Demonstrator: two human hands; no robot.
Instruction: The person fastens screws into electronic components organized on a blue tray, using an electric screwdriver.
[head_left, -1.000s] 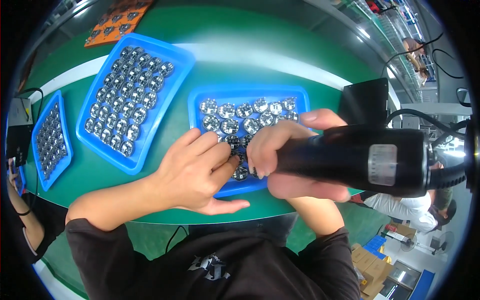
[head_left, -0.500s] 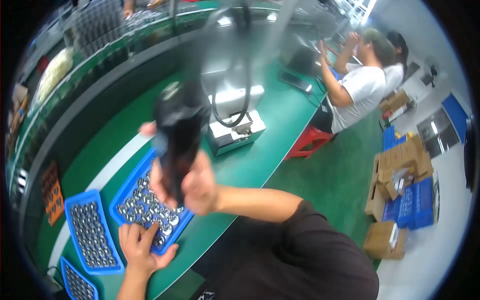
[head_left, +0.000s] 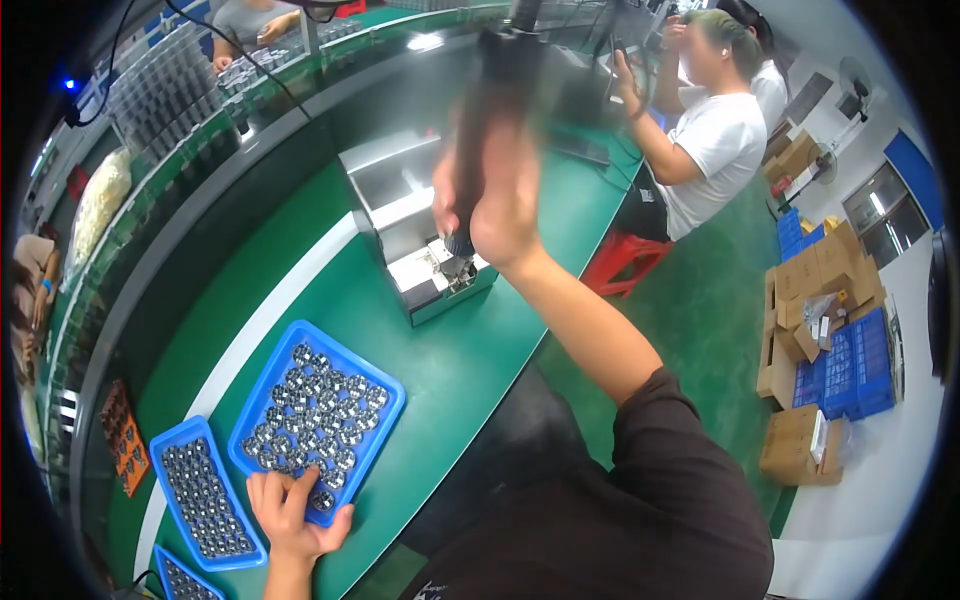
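Note:
My right hand (head_left: 503,205) is wrapped round an upright black electric screwdriver (head_left: 497,110), smeared by motion. Its ribbed lower end sits just above a metal fixture (head_left: 458,272) on the front of a silver box-like machine (head_left: 385,190); whether they touch, I cannot tell. My left hand (head_left: 290,515) lies over the near corner of a blue tray (head_left: 398,395), fingers apart, fingertips by the small round black-and-silver parts (head_left: 325,400) spread in it. The thumb rests outside the tray's edge.
Two more blue trays (head_left: 160,440) with round parts stand at left, beside an orange board (head_left: 125,440). A dark curved barrier (head_left: 250,150) runs behind the green table. A co-worker in white (head_left: 705,145) sits at right near a red stool (head_left: 625,262); cardboard boxes (head_left: 815,265) stand beyond.
My right hand has carried the screwdriver from above the parts tray forward and right to the machine's fixture. My left hand stays at the tray corner. The view has shifted slightly.

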